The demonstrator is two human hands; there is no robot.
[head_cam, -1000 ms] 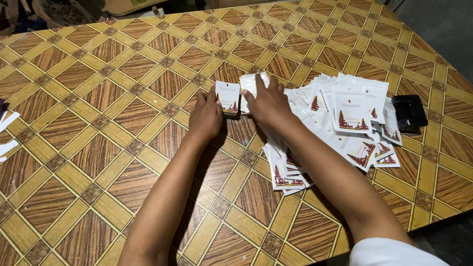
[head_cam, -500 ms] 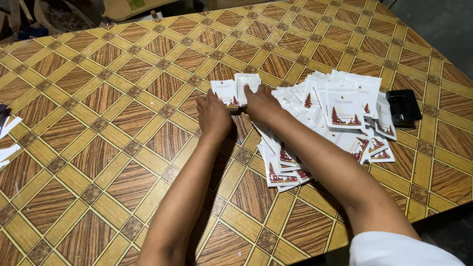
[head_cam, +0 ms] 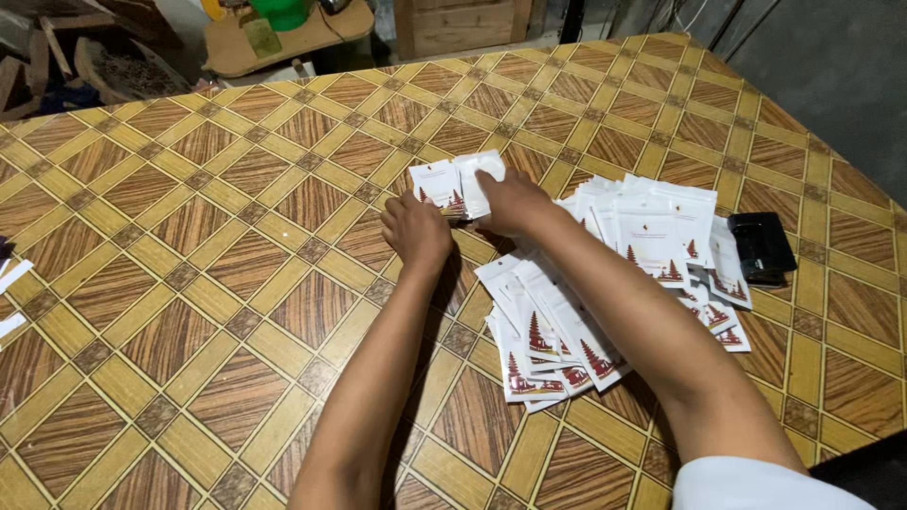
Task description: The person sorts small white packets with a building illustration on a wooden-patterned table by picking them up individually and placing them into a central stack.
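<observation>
**Two hands on a pair of white sachets at the table's middle**

Two flat white sachets (head_cam: pixel 460 185), each printed with a small red tree-like mark, lie side by side on the patterned wooden table (head_cam: pixel 189 255), touching or slightly overlapping; which one is on top is hard to tell. The left hand (head_cam: pixel 416 229) is curled, its fingertips pressed on the near edge of the left sachet, fingers mostly folded under and hidden from above. The right hand (head_cam: pixel 507 200) lies flat over the right sachet, covering its lower half, so whether it pinches or only presses cannot be made out.

Just right of the hands, a loose heap of matching sachets (head_cam: pixel 652 236) spreads across the table, partly hidden under the right forearm (head_cam: pixel 642 331). A second fan of them (head_cam: pixel 543 349) lies nearer the body, between the two arms. A small black device (head_cam: pixel 761 247) sits beyond the heap, its left edge tucked under sachets. White paper scraps (head_cam: pixel 11 276) are cut off at the left border.
</observation>
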